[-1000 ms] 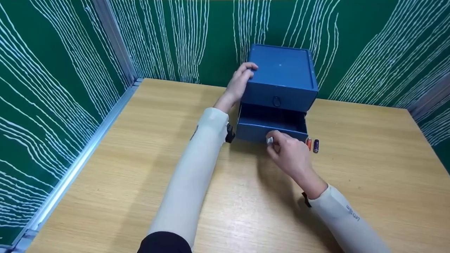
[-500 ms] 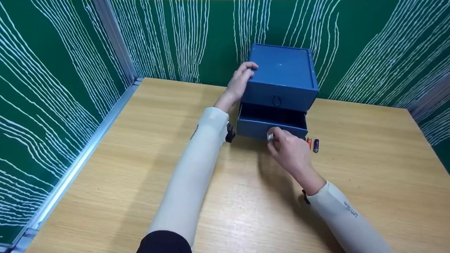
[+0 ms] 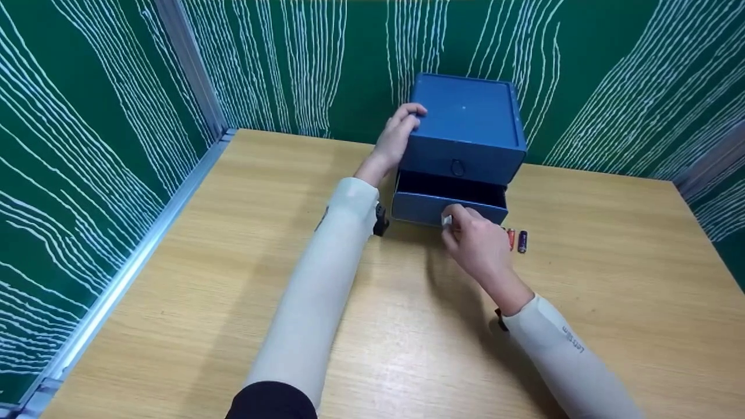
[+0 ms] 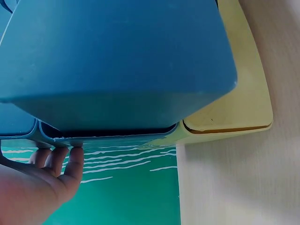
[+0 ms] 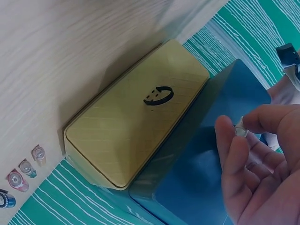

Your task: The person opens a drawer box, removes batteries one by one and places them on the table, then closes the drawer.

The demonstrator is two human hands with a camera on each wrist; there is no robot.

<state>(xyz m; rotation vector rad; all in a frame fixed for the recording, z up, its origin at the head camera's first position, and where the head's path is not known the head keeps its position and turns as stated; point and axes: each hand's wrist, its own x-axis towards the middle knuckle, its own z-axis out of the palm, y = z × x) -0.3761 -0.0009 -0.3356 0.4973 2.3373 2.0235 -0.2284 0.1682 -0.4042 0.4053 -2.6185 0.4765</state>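
A blue drawer cabinet [image 3: 465, 110] stands at the back of the table. Its middle drawer [image 3: 416, 208] juts out beneath a shut top drawer with a dark ring pull [image 3: 458, 168]. My left hand [image 3: 394, 137] rests on the cabinet's left upper edge; in the left wrist view its fingers [image 4: 74, 164] touch the side wall. At the middle drawer's front, my right hand [image 3: 480, 244] pinches a small whitish piece [image 5: 241, 131] between thumb and index finger. I cannot tell whether this piece is the drawer's pull or a loose thing.
Below the pulled-out drawer, the right wrist view shows a yellow drawer front [image 5: 117, 126] with a black loop pull [image 5: 161, 97]. Several batteries, among them an orange one [image 3: 511, 238] and a dark purple one [image 3: 522, 241], stand right of the cabinet. A green wall [image 3: 361, 70] rises behind.
The middle drawer has slid a little way back into the cabinet, and my right hand has moved with it. My left hand has stayed at the cabinet's edge.
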